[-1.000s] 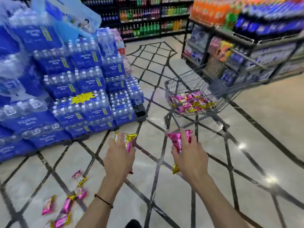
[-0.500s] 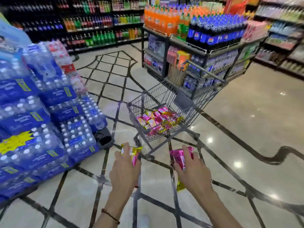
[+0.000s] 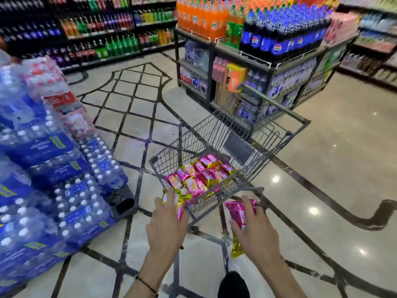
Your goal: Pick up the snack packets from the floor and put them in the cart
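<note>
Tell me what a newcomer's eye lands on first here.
The pink and gold snack packets heaped in the wire cart at centre. Just below, the left hand grips a gold-trimmed packet and the right hand a pink packet, near the cart's front edge. Blue packs of water bottles tower on the left.

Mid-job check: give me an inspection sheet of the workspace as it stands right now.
Surface: glossy beige tiled floor with dark inlaid lines.
Job's things: grey wire cart holds a pile of pink-and-gold snack packets.
Clutter: shrink-wrapped water bottle packs stacked left of the cart.
Grippers: left hand grips a gold-and-pink packet; right hand grips a pink packet, both near the cart's near end.
Cables: nothing seen.
Surroundings: rack of orange and blue soda bottles behind the cart.
</note>
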Demonstrator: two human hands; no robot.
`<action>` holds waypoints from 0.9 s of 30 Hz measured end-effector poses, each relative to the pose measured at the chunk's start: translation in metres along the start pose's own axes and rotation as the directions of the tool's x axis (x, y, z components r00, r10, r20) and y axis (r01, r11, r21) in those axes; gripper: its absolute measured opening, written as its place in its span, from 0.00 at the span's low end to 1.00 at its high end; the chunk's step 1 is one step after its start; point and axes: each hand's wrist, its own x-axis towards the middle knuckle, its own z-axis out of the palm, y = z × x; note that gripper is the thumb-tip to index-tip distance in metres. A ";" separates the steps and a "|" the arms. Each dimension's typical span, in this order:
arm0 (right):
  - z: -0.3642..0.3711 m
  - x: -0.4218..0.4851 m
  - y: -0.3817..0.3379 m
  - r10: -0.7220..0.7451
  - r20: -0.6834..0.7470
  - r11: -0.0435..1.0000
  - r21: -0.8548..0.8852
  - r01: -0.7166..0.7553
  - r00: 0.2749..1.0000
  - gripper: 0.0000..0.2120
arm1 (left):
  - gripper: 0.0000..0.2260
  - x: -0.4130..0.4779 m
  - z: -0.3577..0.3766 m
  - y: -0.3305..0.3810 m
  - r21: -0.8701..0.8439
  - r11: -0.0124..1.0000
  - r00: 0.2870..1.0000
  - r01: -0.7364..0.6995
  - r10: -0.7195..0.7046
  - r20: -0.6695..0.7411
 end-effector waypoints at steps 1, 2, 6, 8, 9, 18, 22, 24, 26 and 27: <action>0.002 0.021 0.004 -0.016 0.015 1.000 -0.003 0.016 1.000 0.34 | 0.29 0.013 0.010 0.007 0.012 1.000 1.000 0.017 -0.017 0.001; 0.003 0.042 0.009 -0.026 0.027 1.000 -0.006 0.026 0.999 0.33 | 0.29 0.026 0.019 0.015 0.024 0.999 0.999 0.032 -0.032 0.005; -0.002 0.134 0.034 -0.071 0.051 0.997 0.011 0.071 0.996 0.34 | 0.28 0.076 0.050 0.055 0.060 0.993 0.994 0.103 -0.105 0.030; -0.007 0.179 0.043 -0.103 0.075 0.994 -0.033 0.105 0.992 0.34 | 0.28 0.102 0.061 0.072 0.036 0.987 0.986 0.160 -0.161 0.049; -0.009 0.200 0.046 -0.125 0.098 0.989 -0.068 0.132 0.987 0.35 | 0.28 0.114 0.065 0.079 0.017 0.981 0.980 0.192 -0.193 0.047; -0.004 0.338 0.013 -0.241 0.216 0.960 -0.089 0.264 0.946 0.34 | 0.28 0.198 0.094 0.093 -0.064 0.918 0.920 0.391 -0.388 0.056; 0.013 0.368 0.003 -0.230 0.256 0.956 -0.120 0.267 0.939 0.35 | 0.30 0.238 0.117 0.090 -0.096 0.915 0.917 0.392 -0.381 0.121; 0.022 0.383 -0.001 -0.223 0.271 0.957 -0.121 0.263 0.936 0.35 | 0.30 0.258 0.128 0.088 -0.079 0.922 0.918 0.380 -0.365 0.153; 0.032 0.399 -0.002 -0.223 0.293 0.952 -0.140 0.273 0.930 0.36 | 0.31 0.278 0.139 0.088 -0.047 0.938 0.926 0.344 -0.330 0.185; 0.037 0.407 -0.002 -0.218 0.316 0.948 -0.155 0.277 0.923 0.36 | 0.31 0.287 0.146 0.086 -0.035 0.942 0.925 0.334 -0.321 0.202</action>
